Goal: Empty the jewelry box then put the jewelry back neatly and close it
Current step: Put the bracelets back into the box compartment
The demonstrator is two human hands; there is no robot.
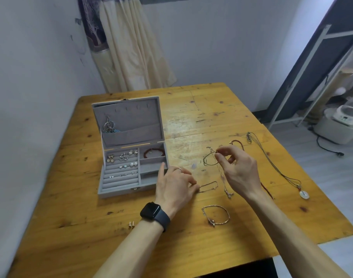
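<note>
The grey jewelry box point(131, 149) sits open near the left edge of the wooden table point(211, 109), its lid propped upright, and by the look of things the job is somewhere in the middle: several pieces lie out on the bare wood while the box already holds a fair amount, so I'd judge the putting-back is under way, though I can't rule out that it is only half emptied. In the ring rolls on the box's left side sit rows of earrings point(122, 159), among them a pair of pearl studs point(133, 164); the top right compartment holds a red beaded bracelet point(154, 152), the compartments below it look empty, and a tangle of silvery pieces point(109, 125) hangs in the lid pocket. The right hand point(240, 171) pinches a thin dark cord loop point(209, 160) between thumb and forefinger, lifted just off the table. The left hand point(175, 183), a ring on one finger, rests beside the box's right wall with fingers curled loosely at the end of a fine chain point(208, 186); whether it grips it I cannot tell. Out on the table are a silver bangle point(216, 215) toward the near edge, a small pair of studs point(131, 224), a pendant necklace on a long cord point(304, 194) toward the right edge, and a red string bracelet point(237, 142). The lid is not yet closed.
</note>
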